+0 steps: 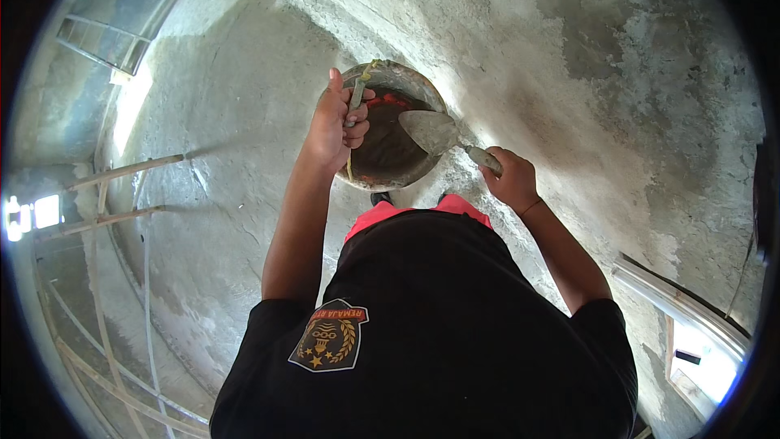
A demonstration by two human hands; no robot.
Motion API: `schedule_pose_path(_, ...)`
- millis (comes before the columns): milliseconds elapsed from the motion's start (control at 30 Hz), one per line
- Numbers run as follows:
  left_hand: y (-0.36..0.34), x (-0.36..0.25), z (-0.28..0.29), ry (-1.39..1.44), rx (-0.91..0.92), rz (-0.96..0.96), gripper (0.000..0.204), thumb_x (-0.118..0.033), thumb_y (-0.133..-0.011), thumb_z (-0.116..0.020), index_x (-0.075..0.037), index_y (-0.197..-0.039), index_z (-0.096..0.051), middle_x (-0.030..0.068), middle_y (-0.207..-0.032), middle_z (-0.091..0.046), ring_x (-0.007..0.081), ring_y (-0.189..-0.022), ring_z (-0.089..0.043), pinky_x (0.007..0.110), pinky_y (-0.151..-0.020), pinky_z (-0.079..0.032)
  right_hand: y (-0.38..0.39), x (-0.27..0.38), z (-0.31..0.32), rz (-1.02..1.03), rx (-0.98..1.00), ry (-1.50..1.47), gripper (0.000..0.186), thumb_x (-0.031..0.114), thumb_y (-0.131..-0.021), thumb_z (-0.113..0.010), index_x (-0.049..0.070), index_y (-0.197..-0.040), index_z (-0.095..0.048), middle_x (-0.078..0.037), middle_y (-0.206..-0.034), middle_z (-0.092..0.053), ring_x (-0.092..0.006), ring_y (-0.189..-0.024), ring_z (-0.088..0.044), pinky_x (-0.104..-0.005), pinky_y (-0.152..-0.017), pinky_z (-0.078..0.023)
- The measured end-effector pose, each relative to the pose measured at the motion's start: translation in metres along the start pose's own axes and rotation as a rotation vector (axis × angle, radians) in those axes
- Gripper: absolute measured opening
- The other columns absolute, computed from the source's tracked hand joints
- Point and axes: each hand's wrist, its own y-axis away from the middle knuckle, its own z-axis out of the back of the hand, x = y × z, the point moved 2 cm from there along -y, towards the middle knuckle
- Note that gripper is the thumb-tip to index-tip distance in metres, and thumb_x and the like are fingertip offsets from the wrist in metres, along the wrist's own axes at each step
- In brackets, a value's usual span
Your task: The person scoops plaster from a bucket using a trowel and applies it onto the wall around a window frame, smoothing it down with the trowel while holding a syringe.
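A round bucket (pixel 424 81) with a grimy rim hangs or stands in front of me; whether it touches the floor I cannot tell. Dark grey stuff and some red patches show inside it. My left hand (pixel 331 120) is closed round the bucket's handle (pixel 357 94), which has yellow cord tied at its ends, with the thumb pointing up. In my right hand (pixel 513 180) is the grip of a pointed trowel (pixel 429 131). Its grey-coated blade lies over the bucket's right side, with the tip above the inside.
A rough grey plastered wall (pixel 650 89) rises on the right. Wooden poles (pixel 130 171) form a frame at the left, and a ladder-like frame (pixel 101 42) is at the far left. A white-framed opening (pixel 686 309) sits at the lower right. My feet (pixel 380 197) are just below the bucket.
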Motion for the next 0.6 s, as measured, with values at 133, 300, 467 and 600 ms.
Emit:
schedule_pose_path(133,-0.005,-0.003,0.002,0.001,0.013,0.011,0.073,-0.072,-0.094,-0.030,-0.004,-0.105,-0.053,-0.0074,-0.064,-0.029,0.0035,-0.045,-0.021,0.021,-0.040,-0.015,-0.001,-0.007,-0.001,0.077,-0.078,-0.077,0.032,0.024,-0.079,-0.072,0.009,-0.107,-0.064,-0.013,-0.094,-0.069,-0.0328,-0.081,-0.067,-0.0406,-0.072,-0.054)
schedule_pose_path(300,-0.004,-0.011,-0.001,0.061,0.013,0.017,0.070,-0.070,-0.095,-0.032,-0.004,-0.106,-0.053,-0.0073,-0.064,-0.029,0.0033,-0.046,-0.021,0.021,-0.040,-0.015,-0.001,-0.016,-0.002,-0.031,0.001,-0.016,0.035,0.023,-0.080,-0.071,0.009,-0.111,-0.061,-0.015,-0.093,-0.068,-0.0332,-0.081,-0.067,-0.0420,-0.070,-0.053)
schedule_pose_path(467,-0.008,-0.007,-0.012,-0.047,-0.033,-0.006,0.066,-0.067,-0.096,-0.034,-0.005,-0.104,-0.054,-0.0077,-0.064,-0.029,0.0028,-0.046,-0.021,0.021,-0.041,-0.015,-0.001,-0.022,-0.007,-0.065,0.046,-0.103,0.034,0.027,-0.084,-0.066,0.009,-0.112,-0.058,-0.017,-0.086,-0.068,-0.0365,-0.080,-0.067,-0.0447,-0.071,-0.052)
schedule_pose_path(600,-0.009,-0.015,-0.015,-0.037,-0.034,-0.003,0.064,-0.066,-0.097,-0.034,-0.006,-0.106,-0.054,-0.0080,-0.064,-0.029,0.0027,-0.046,-0.020,0.020,-0.041,-0.015,-0.005,-0.008,0.011,-0.087,0.040,-0.143,0.039,0.032,-0.081,-0.073,0.009,-0.110,-0.060,-0.017,-0.082,-0.068,-0.0360,-0.078,-0.067,-0.0442,-0.070,-0.052)
